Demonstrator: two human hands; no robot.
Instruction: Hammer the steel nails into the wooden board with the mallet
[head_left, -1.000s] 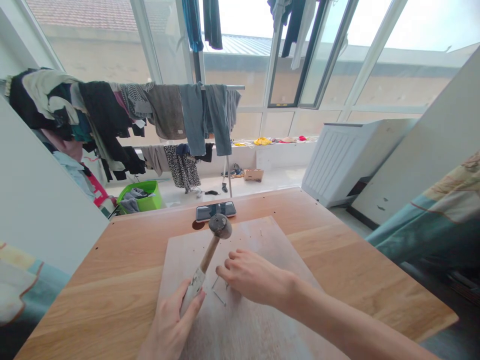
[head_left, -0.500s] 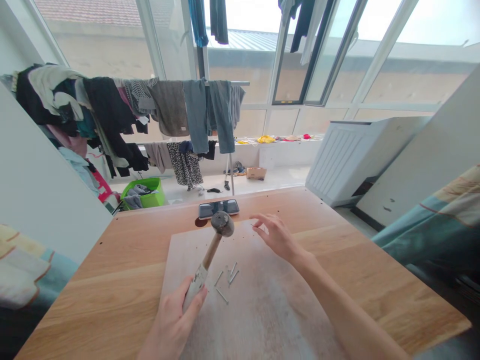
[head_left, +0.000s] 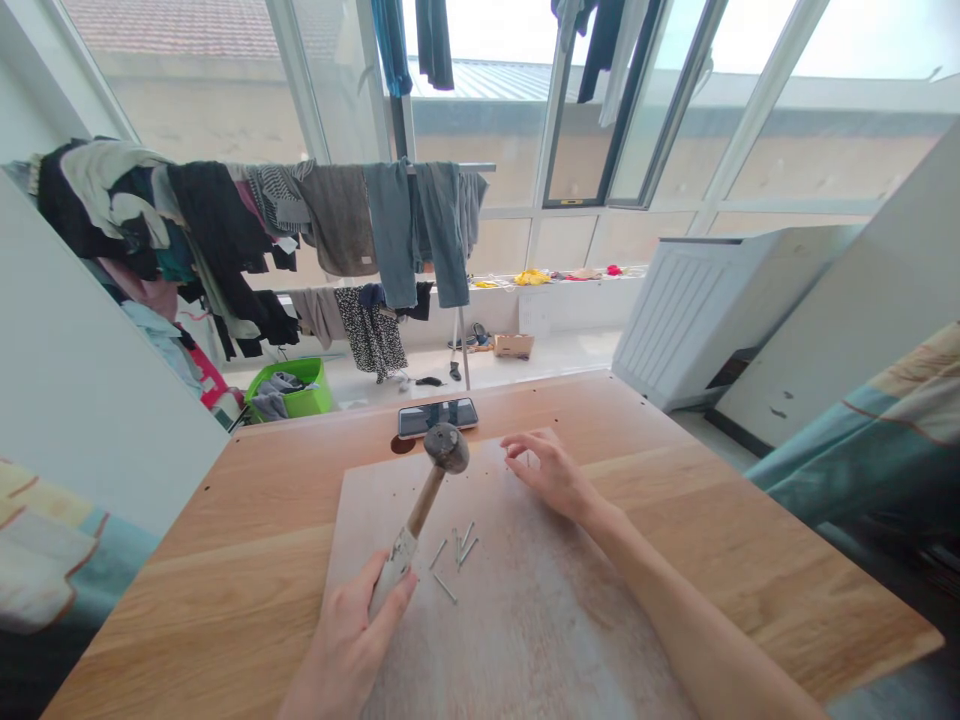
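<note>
My left hand is wrapped around the pale lower handle of a mallet. Its dark, rounded head is raised over the far part of a whitish board. At the board's far edge, my right hand has thumb and fingers curled together in a pinch. Something thin may be between the fingertips, too small to make out. Several loose nails lie on the board between my hands, to the right of the mallet handle. Small dark dots or holes show in the board near the mallet head.
The board rests on a wooden table. A phone lies beyond the mallet head, beside a dark round spot. Past the table stand a laundry rack with clothes, a green basket and a white ribbed cabinet.
Both hands stay almost in place, the mallet still raised in the left. The right fingers have curled slightly at the board's far edge. The view has shifted a little.
</note>
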